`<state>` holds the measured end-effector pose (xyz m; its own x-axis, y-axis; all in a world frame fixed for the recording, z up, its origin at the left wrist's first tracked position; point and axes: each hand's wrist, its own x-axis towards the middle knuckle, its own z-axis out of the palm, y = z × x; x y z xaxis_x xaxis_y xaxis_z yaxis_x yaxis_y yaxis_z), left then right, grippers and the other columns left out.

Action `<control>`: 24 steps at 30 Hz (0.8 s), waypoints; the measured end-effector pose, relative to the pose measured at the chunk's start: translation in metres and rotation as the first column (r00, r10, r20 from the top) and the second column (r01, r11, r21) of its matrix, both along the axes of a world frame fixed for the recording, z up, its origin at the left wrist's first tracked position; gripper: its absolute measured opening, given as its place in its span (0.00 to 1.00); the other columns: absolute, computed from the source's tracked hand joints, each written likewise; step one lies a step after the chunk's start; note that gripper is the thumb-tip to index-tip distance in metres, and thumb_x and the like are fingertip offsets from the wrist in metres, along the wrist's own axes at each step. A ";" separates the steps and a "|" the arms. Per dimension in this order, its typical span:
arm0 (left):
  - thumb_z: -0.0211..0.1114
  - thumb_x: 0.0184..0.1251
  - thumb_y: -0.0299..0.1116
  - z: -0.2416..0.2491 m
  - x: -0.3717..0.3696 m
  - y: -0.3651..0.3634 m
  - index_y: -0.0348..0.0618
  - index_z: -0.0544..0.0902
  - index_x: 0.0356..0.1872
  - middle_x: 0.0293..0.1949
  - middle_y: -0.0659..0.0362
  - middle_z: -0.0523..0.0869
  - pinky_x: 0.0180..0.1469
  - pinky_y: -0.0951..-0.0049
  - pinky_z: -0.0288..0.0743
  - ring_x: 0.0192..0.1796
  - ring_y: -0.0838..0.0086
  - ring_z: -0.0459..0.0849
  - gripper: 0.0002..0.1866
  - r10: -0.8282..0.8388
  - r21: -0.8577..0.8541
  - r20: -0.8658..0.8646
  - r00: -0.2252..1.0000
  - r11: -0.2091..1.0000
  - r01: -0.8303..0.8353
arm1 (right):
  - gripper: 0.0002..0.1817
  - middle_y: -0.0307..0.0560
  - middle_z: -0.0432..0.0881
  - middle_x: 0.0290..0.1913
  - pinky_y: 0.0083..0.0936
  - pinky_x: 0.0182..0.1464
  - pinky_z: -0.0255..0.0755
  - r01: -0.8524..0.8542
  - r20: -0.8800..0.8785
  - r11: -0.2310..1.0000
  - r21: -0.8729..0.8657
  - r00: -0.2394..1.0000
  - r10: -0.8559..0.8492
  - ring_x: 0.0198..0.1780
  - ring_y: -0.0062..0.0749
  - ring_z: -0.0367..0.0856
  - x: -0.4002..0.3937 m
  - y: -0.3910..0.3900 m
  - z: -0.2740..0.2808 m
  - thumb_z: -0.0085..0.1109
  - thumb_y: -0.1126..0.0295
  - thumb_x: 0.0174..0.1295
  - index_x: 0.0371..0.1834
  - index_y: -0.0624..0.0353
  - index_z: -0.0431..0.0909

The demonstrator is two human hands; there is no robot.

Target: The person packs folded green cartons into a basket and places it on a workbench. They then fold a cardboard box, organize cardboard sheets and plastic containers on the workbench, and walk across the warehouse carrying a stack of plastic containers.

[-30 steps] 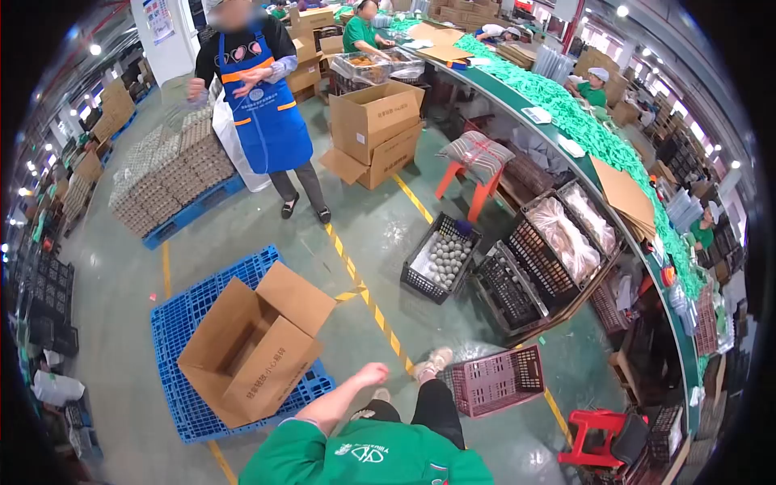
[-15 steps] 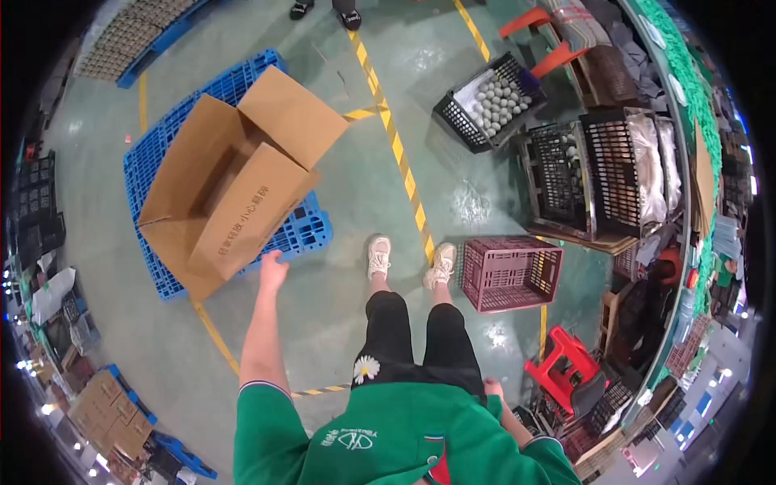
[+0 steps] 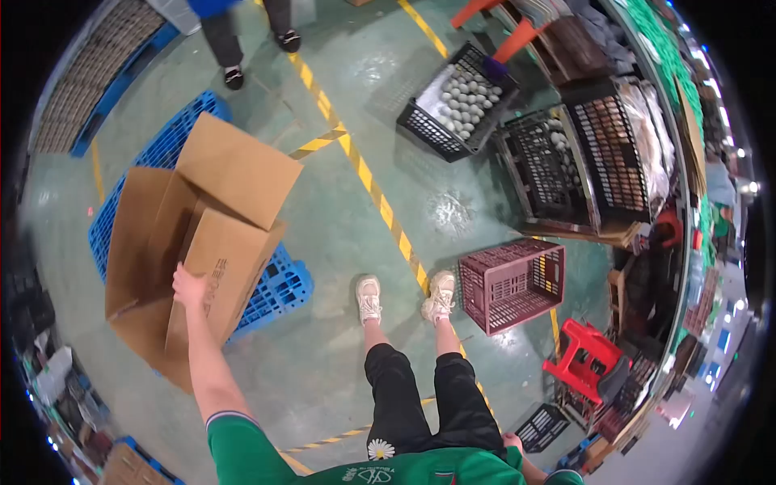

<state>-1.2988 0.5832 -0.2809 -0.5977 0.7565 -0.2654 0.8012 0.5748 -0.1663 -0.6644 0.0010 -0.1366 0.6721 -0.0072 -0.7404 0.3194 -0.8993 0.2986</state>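
Observation:
A large cardboard box (image 3: pixel 242 250) stands on a blue plastic pallet (image 3: pixel 279 291), its top flaps up and spread apart. My left hand (image 3: pixel 190 287) is at the edge of the near flap, with fingers curled over it. Part of the box's inside is hidden behind that flap. My right hand (image 3: pixel 512 441) hangs low beside my hip, away from any object. Only a small part of it shows, and its fingers are mostly hidden by my clothing.
A maroon crate (image 3: pixel 477 299) lies on its side right of my feet, near a red stool (image 3: pixel 586 360). Farther off, a black crate (image 3: pixel 428 133) holds several pale, egg-like items. Another person (image 3: pixel 222 40) stands beyond the pallet. Stacked trays (image 3: pixel 89 77) are at far left.
My left hand has moved from beside the box onto its near flap. The other person's legs show more fully and nearer. The whole view has shifted with my head.

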 end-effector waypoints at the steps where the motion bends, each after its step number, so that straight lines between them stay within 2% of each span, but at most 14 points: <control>1: 0.69 0.40 0.43 0.012 0.007 0.004 0.48 0.65 0.58 0.53 0.53 0.73 0.53 0.50 0.63 0.55 0.59 0.71 0.38 -0.005 -0.052 0.044 0.999 0.999 0.007 | 0.13 0.55 0.80 0.32 0.38 0.42 0.72 -0.001 -0.003 1.000 -0.019 1.000 0.001 0.39 0.48 0.80 -0.005 0.001 0.000 0.50 0.59 0.51 0.32 0.53 0.80; 2: 0.68 0.41 0.45 0.020 0.007 0.003 0.48 0.69 0.55 0.51 0.54 0.75 0.51 0.49 0.63 0.53 0.60 0.73 0.35 -0.006 -0.100 0.081 0.997 0.995 0.014 | 0.13 0.56 0.80 0.32 0.38 0.42 0.72 -0.005 -0.012 0.999 -0.032 1.000 0.004 0.39 0.48 0.79 -0.009 0.006 -0.003 0.50 0.60 0.52 0.32 0.53 0.80; 3: 0.68 0.41 0.47 -0.022 -0.047 -0.014 0.45 0.76 0.45 0.45 0.54 0.79 0.50 0.52 0.63 0.48 0.62 0.77 0.28 -0.178 0.060 0.325 0.929 0.984 0.168 | 0.13 0.56 0.80 0.32 0.39 0.42 0.72 -0.006 -0.027 0.999 -0.041 1.000 0.005 0.40 0.49 0.79 -0.017 0.009 -0.005 0.49 0.60 0.52 0.32 0.52 0.80; 4: 0.68 0.41 0.47 0.012 -0.022 -0.016 0.44 0.79 0.38 0.38 0.54 0.82 0.49 0.54 0.64 0.44 0.60 0.79 0.23 -0.279 -0.019 0.194 0.940 0.957 0.288 | 0.13 0.57 0.80 0.33 0.41 0.42 0.72 0.005 -0.029 0.998 -0.065 1.000 -0.007 0.41 0.52 0.78 -0.022 0.000 -0.013 0.47 0.60 0.53 0.32 0.52 0.80; 5: 0.68 0.41 0.47 0.018 -0.020 -0.025 0.42 0.78 0.36 0.34 0.53 0.82 0.48 0.56 0.65 0.40 0.57 0.80 0.23 -0.420 0.009 0.211 0.883 0.904 0.428 | 0.14 0.59 0.80 0.33 0.40 0.43 0.72 0.008 -0.028 0.998 -0.060 1.000 -0.010 0.42 0.52 0.78 -0.031 0.013 -0.010 0.47 0.59 0.54 0.34 0.52 0.79; 7: 0.64 0.48 0.41 0.044 0.018 -0.040 0.40 0.78 0.28 0.31 0.50 0.81 0.50 0.57 0.66 0.36 0.55 0.79 0.14 -0.489 -0.038 0.154 0.859 0.865 0.500 | 0.15 0.62 0.78 0.37 0.43 0.47 0.69 0.071 -0.042 0.997 -0.042 0.996 -0.073 0.45 0.55 0.76 -0.038 0.004 -0.024 0.44 0.60 0.55 0.35 0.55 0.79; 9: 0.62 0.49 0.36 0.049 0.035 -0.059 0.40 0.79 0.25 0.29 0.51 0.80 0.52 0.57 0.65 0.35 0.57 0.79 0.10 -0.737 -0.137 0.073 0.671 0.660 0.739 | 0.15 0.62 0.77 0.39 0.45 0.50 0.68 0.053 -0.027 0.998 -0.041 0.998 -0.054 0.46 0.56 0.75 -0.056 0.040 -0.011 0.43 0.61 0.56 0.37 0.56 0.78; 10: 0.62 0.49 0.37 0.037 0.032 -0.070 0.40 0.79 0.25 0.28 0.52 0.80 0.51 0.59 0.65 0.35 0.58 0.79 0.10 -0.774 -0.138 0.059 0.630 0.619 0.774 | 0.15 0.61 0.78 0.40 0.44 0.50 0.68 0.068 -0.029 0.997 0.021 0.997 -0.067 0.46 0.54 0.75 -0.060 0.041 -0.013 0.43 0.62 0.56 0.37 0.55 0.78; 11: 0.61 0.50 0.37 0.031 0.026 -0.075 0.40 0.79 0.25 0.28 0.51 0.80 0.48 0.61 0.65 0.36 0.59 0.80 0.10 -0.784 -0.126 0.051 0.619 0.610 0.782 | 0.14 0.57 0.79 0.37 0.42 0.45 0.71 0.132 0.058 0.988 0.082 0.989 -0.137 0.43 0.54 0.76 -0.071 0.049 -0.010 0.45 0.60 0.53 0.34 0.53 0.79; 14: 0.63 0.47 0.39 0.071 0.033 -0.070 0.39 0.76 0.24 0.25 0.50 0.80 0.46 0.62 0.65 0.32 0.57 0.79 0.13 -0.765 -0.018 0.098 0.637 0.639 0.769 | 0.15 0.55 0.79 0.42 0.39 0.50 0.69 0.225 -0.036 0.963 0.149 0.974 -0.223 0.47 0.50 0.76 -0.086 0.075 0.016 0.45 0.63 0.53 0.40 0.56 0.77; 17: 0.66 0.43 0.35 0.153 0.074 -0.054 0.35 0.75 0.24 0.24 0.49 0.79 0.43 0.62 0.65 0.32 0.53 0.76 0.13 -0.759 0.041 0.183 0.624 0.640 0.767 | 0.16 0.56 0.79 0.42 0.38 0.51 0.69 0.268 -0.101 0.935 0.234 0.963 -0.251 0.49 0.47 0.75 -0.093 0.064 0.013 0.46 0.63 0.51 0.40 0.55 0.77; 21: 0.66 0.43 0.34 0.251 0.122 -0.058 0.34 0.75 0.25 0.25 0.47 0.78 0.43 0.60 0.65 0.34 0.51 0.73 0.13 -0.852 0.234 0.159 0.499 0.524 0.819 | 0.14 0.55 0.79 0.39 0.37 0.48 0.70 0.231 -0.186 0.906 0.355 0.967 -0.174 0.46 0.46 0.77 -0.098 0.071 0.030 0.48 0.63 0.51 0.38 0.55 0.77; 23: 0.66 0.43 0.34 0.296 0.148 -0.069 0.35 0.75 0.25 0.27 0.47 0.78 0.43 0.60 0.65 0.36 0.50 0.73 0.13 -0.886 0.303 0.194 0.422 0.463 0.833 | 0.12 0.52 0.81 0.35 0.33 0.44 0.72 0.244 -0.201 0.838 0.488 0.966 -0.164 0.42 0.43 0.79 -0.103 0.070 0.029 0.49 0.63 0.52 0.36 0.56 0.76; 24: 0.67 0.42 0.35 0.299 0.155 -0.074 0.36 0.75 0.26 0.27 0.47 0.77 0.42 0.59 0.65 0.36 0.50 0.71 0.14 -0.940 0.393 0.157 0.301 0.340 0.855 | 0.11 0.51 0.80 0.34 0.32 0.43 0.72 0.341 -0.261 0.722 0.601 0.939 -0.226 0.40 0.42 0.78 -0.107 0.066 0.018 0.50 0.64 0.52 0.36 0.56 0.75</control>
<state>-1.1435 0.5091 0.0177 0.5785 0.8148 -0.0371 0.8030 -0.5610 0.2012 -0.7717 0.0672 -0.1182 0.5897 0.3264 -0.7387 0.0084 -0.9171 -0.3985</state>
